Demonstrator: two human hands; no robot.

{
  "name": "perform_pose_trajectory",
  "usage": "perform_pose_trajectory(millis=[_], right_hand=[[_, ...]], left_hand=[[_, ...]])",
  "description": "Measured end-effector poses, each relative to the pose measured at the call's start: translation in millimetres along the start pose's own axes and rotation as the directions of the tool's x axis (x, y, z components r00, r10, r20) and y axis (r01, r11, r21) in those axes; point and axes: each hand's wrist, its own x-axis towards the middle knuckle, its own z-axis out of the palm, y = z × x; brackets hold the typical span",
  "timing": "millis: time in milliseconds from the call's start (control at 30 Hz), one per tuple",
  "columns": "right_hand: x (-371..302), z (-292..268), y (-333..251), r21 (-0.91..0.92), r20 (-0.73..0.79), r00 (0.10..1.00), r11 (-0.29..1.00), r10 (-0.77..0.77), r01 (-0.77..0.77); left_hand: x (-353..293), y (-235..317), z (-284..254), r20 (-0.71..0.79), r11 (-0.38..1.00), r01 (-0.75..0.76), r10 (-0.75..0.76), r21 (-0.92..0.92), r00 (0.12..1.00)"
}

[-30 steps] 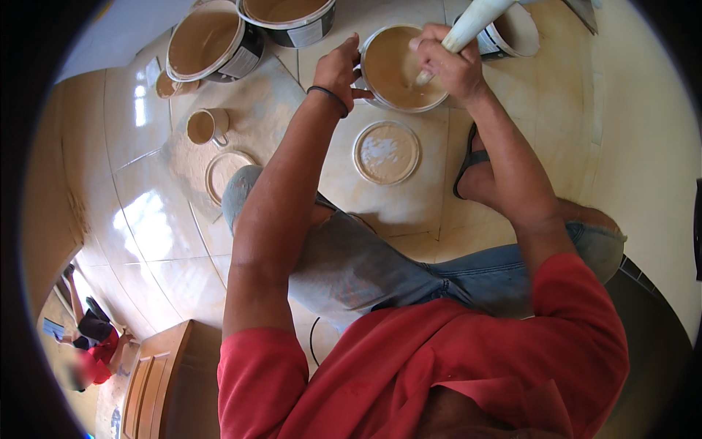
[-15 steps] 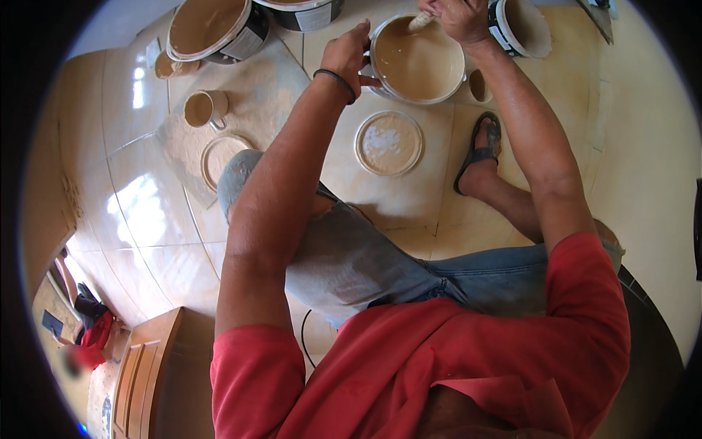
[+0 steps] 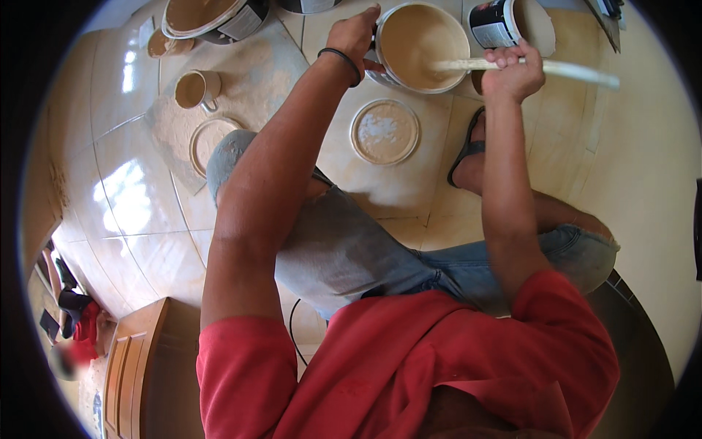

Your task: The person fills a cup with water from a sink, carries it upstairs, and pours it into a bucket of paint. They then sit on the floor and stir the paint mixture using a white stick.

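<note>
At the top centre stands a round bucket (image 3: 417,36) with smooth tan liquid inside. My left hand (image 3: 352,40) grips its left side, thumb near the rim and fingers against the wall. A long pale stick (image 3: 578,72), smeared with tan, runs through my closed right hand (image 3: 515,73) on the bucket's right side. Its lower end dips into the liquid; the outer end is blurred by motion. Below the bucket, a round lid (image 3: 385,132) coated in tan with whitish patches lies on the floor.
A tan-smeared mug (image 3: 196,90) and another coated lid (image 3: 205,143) sit on a stained sheet (image 3: 252,95) to the left. Larger tubs stand at the upper left, one a dark-sided tub (image 3: 245,22). A tipped black bucket (image 3: 491,25) lies right. A wooden cabinet (image 3: 135,366) and another person (image 3: 86,329) are lower left.
My right hand has come down and right, swinging the stick from the bucket's far rim to its right side. My left hand stays on the bucket; the whole view has shifted slightly.
</note>
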Motion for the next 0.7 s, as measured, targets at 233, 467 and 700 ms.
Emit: perform_pose_trajectory(millis=[233,467,700], right_hand=[[7.9,14.5,19.2,0.094,0.061,0.977,0.975,-0.205,0.199],[3.2,23.7,5.9,-0.152,0.522,0.8,0.89,-0.297,0.43],[-25.5,33.5,14.2,-0.045,0.327,0.943,0.997,-0.051,0.069]], left_hand=[[0.2,1.6,7.2,-0.093,1.0,-0.009,0.011,0.026,0.996],[1.4,-3.2,1.3,-0.079,0.998,-0.033,0.036,0.047,0.996],[9.7,-7.3,-3.0,-0.078,0.999,-0.028,0.03,0.033,0.997]])
